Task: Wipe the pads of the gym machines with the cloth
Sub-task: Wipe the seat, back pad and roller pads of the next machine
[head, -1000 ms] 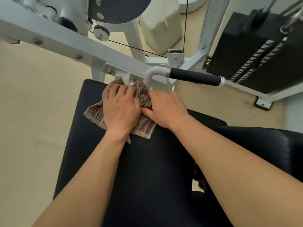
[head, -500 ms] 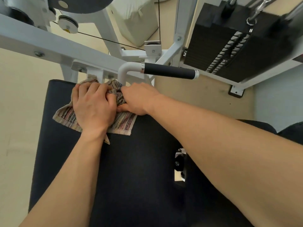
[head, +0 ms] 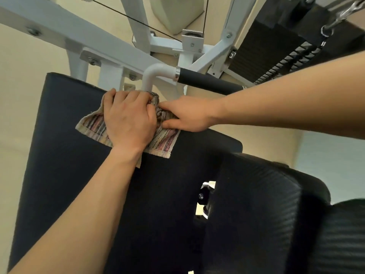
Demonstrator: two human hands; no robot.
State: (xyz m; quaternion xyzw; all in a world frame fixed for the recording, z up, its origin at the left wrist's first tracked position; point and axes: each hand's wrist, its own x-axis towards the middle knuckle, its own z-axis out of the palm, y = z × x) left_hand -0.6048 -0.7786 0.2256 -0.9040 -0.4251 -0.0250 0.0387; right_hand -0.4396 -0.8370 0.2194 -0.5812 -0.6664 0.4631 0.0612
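The smooth tan floor (head: 29, 86) fills the left side and shows again at the right. It looks flat and plain, with soft, even light on it. At the far right there is a pale grey-blue area (head: 331, 165); it could be a wall or another bit of floor.

A big white metal frame (head: 59, 30) with round bolts stands across the top. A thin black cable (head: 138, 21) runs slanted behind it. A bent white tube with a black foam grip (head: 207, 82) sticks out to the right.

Behind the frame, a cream soft-looking block (head: 177, 12) sits on the floor. At the top right is a black stack of flat weights (head: 266, 50), with a shiny silver chain (head: 343, 14) above it.
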